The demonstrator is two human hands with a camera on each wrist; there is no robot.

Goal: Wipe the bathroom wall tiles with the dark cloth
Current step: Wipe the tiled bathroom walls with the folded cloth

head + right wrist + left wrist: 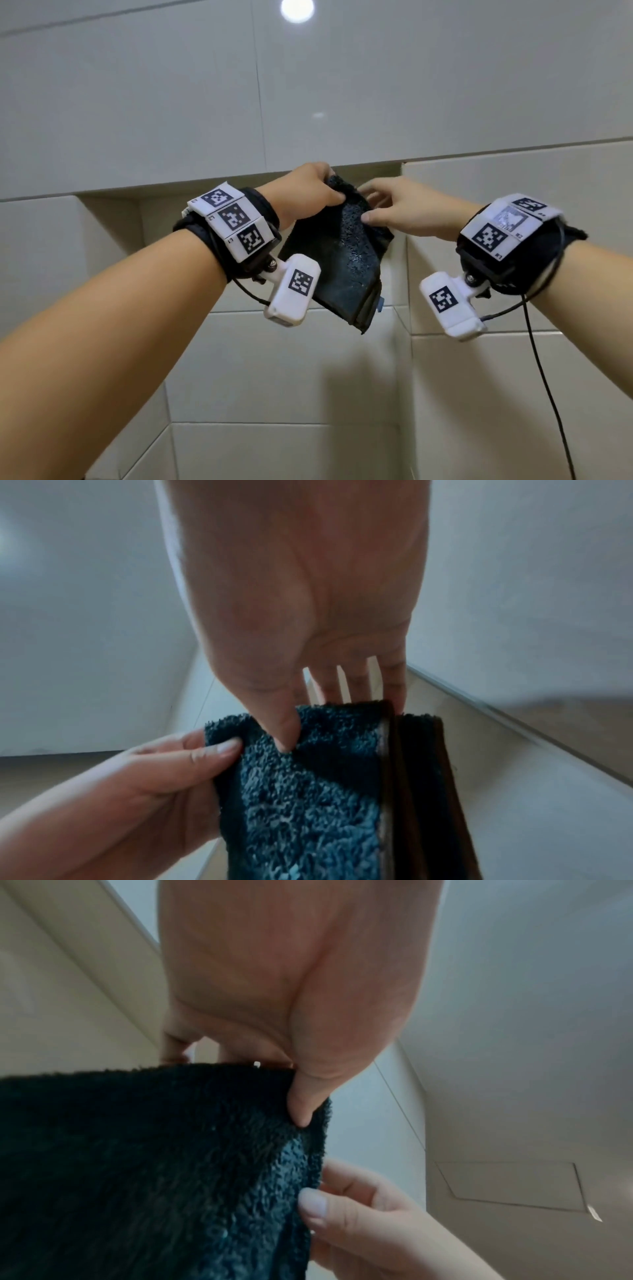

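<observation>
A dark, fluffy cloth (pixel 346 260) hangs folded in front of the pale wall tiles (pixel 171 102), held up in the air by both hands. My left hand (pixel 315 192) grips its top left corner, thumb pressed into the pile. My right hand (pixel 394 209) pinches the top right part between thumb and fingers. In the left wrist view the cloth (pixel 154 1164) fills the lower left, with my left thumb (pixel 304 1104) dug into its edge. The right wrist view shows the cloth (pixel 308 791) with a dark hemmed border and my right thumb (pixel 281 731) on it.
A recessed niche (pixel 239 219) in the tiled wall lies right behind the hands, with a ledge edge above it. Large glossy tiles (pixel 445 85) rise above, reflecting a ceiling light (pixel 297 10). A black cable (pixel 544 383) hangs from my right wrist.
</observation>
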